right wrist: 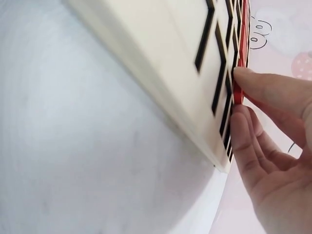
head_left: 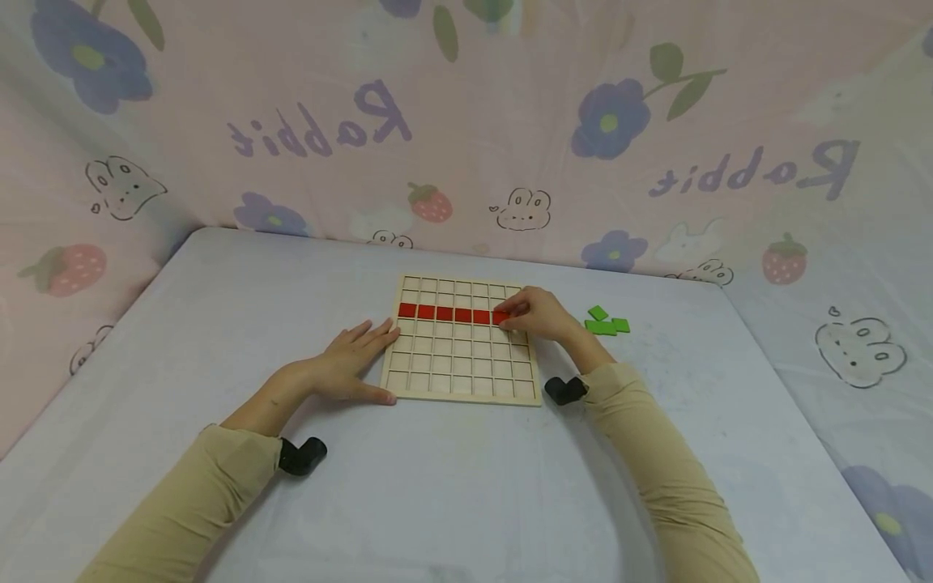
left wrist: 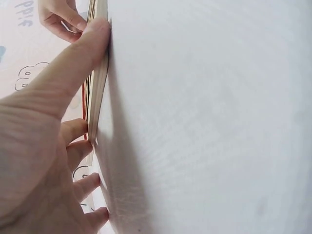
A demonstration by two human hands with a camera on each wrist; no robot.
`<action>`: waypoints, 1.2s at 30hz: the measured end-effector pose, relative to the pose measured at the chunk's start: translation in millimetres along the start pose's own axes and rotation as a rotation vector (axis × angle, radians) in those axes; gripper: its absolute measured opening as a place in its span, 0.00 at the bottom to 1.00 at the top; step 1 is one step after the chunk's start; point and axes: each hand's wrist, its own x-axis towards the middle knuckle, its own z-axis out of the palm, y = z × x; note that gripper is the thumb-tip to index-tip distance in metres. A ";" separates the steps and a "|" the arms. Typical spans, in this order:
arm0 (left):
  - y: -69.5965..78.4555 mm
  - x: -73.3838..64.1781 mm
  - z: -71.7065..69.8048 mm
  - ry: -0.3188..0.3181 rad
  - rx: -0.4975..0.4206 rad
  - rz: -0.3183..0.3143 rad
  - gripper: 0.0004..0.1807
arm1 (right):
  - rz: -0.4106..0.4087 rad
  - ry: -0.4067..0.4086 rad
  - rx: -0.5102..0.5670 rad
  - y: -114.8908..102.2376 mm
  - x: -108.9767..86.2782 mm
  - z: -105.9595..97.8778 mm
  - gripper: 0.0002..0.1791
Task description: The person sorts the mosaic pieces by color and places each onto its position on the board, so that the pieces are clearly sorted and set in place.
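One red tile (right wrist: 238, 93) in the pinch of the right hand (head_left: 538, 312); its row goes away to the left.

Right fingertips grasp this tile on the board (head_left: 466, 397), at the right end of the red row (head_left: 445, 313), whose long axis runs leftward from the grip; left hand (head_left: 351, 366), farther, touches the board's left side, fingers spread; green tiles (head_left: 600, 327) lie right of the grip, apart.

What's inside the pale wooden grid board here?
Square red tiles form a row across the pale wooden grid board. The bare right hand pinches the rightmost visible one; what's beneath that hand can't be seen.
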 end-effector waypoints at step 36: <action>1.3 0.3 -0.4 -0.002 0.002 -0.008 0.56 | -0.014 0.054 0.157 13.9 -18.6 -2.0 0.21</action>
